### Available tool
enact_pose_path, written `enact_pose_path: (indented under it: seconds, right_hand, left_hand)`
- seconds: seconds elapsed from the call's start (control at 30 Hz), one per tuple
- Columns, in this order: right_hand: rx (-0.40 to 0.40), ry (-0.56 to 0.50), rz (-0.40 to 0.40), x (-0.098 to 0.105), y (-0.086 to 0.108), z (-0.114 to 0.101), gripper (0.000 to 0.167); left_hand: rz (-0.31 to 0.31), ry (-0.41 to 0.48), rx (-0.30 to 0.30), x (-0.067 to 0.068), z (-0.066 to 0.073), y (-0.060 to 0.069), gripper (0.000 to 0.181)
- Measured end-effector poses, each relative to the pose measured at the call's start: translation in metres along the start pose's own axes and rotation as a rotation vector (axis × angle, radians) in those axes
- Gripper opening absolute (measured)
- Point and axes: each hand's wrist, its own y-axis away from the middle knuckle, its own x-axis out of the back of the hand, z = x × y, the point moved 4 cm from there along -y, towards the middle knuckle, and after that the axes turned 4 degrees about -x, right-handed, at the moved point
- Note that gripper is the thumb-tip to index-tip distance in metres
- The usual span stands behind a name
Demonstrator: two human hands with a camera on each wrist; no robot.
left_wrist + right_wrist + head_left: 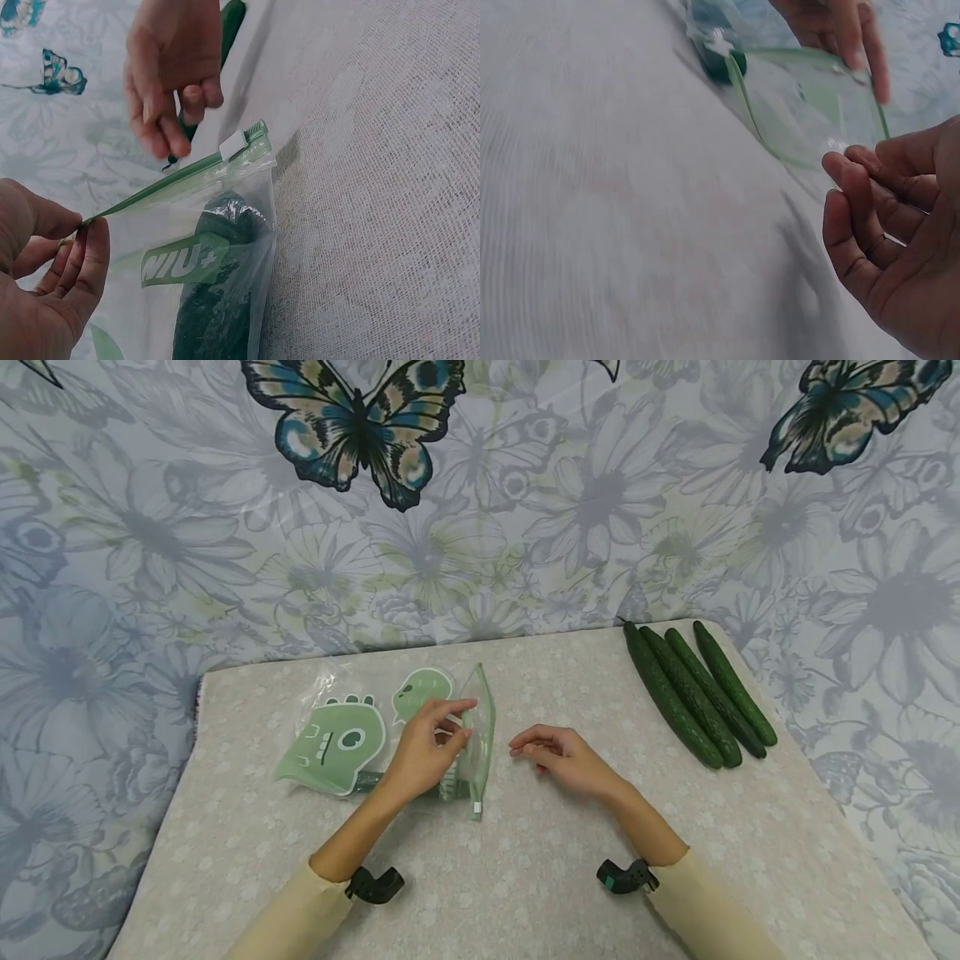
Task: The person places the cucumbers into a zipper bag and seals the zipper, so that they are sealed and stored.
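A clear zip bag with green dinosaur prints (341,739) lies on the table, its mouth facing right. My left hand (420,752) pinches the green zip edge between thumb and fingers, lifting it. Inside, along the near side, lies a cucumber (214,315), partly covered by the print and my left arm. The white slider (234,145) sits at the near end of the zip strip. Just right of the bag mouth hovers my right hand (566,760), fingers loosely bent and holding nothing. From the right wrist view, the bag mouth (742,97) gapes apart.
Several loose cucumbers (675,697) lie side by side at the back right of the table. A pale patterned cloth (525,877) covers the tabletop. Behind it rises a wall covering with flowers and butterflies (480,527). Both wrists wear black camera mounts (375,887).
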Motion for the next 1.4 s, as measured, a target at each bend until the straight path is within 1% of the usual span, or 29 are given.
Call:
enact_pose_path:
  seconds: [0.1, 0.17, 0.3, 0.47, 0.53, 0.6, 0.7, 0.83, 1.0, 1.2, 1.4]
  right_hand:
    - [-0.024, 0.038, 0.038, 0.02, 0.017, 0.006, 0.031]
    - [-0.031, 0.082, 0.076, 0.036, 0.031, 0.011, 0.031]
    - [-0.021, 0.229, 0.202, 0.071, 0.059, 0.02, 0.028]
    - [-0.07, 0.438, 0.392, 0.111, 0.095, 0.024, 0.029]
    - [-0.086, 0.506, 0.456, 0.124, 0.107, 0.024, 0.031]
    - [-0.087, 0.573, 0.512, 0.134, 0.119, 0.024, 0.032]
    - [-0.095, 0.658, 0.569, 0.145, 0.133, 0.026, 0.035]
    - [-0.131, 0.727, 0.604, 0.156, 0.147, 0.032, 0.04]
    - [-0.198, 0.767, 0.605, 0.164, 0.156, 0.04, 0.046]
    - [-0.241, 0.847, 0.6, 0.167, 0.159, 0.046, 0.045]
    - [-0.275, 0.89, 0.603, 0.164, 0.156, 0.05, 0.049]
  left_hand:
    - [-0.001, 0.011, 0.007, 0.001, -0.003, 0.0, 0.043]
    - [-0.003, 0.023, 0.018, 0.002, -0.005, 0.0, 0.044]
    - [-0.014, 0.02, 0.037, 0.004, -0.007, -0.002, 0.048]
    - [-0.023, 0.023, 0.031, 0.005, -0.007, -0.003, 0.049]
    - [-0.026, 0.03, 0.029, 0.005, -0.007, -0.003, 0.048]
    - [-0.03, 0.034, 0.029, 0.005, -0.006, -0.003, 0.048]
    - [-0.031, 0.039, 0.028, 0.004, -0.006, -0.003, 0.047]
    - [-0.031, 0.046, 0.023, 0.003, -0.007, -0.004, 0.047]
    - [-0.033, 0.05, 0.024, 0.003, -0.006, -0.004, 0.047]
    - [-0.029, 0.048, 0.02, 0.003, -0.007, -0.004, 0.048]
    - [-0.027, 0.05, 0.011, 0.003, -0.006, -0.004, 0.047]
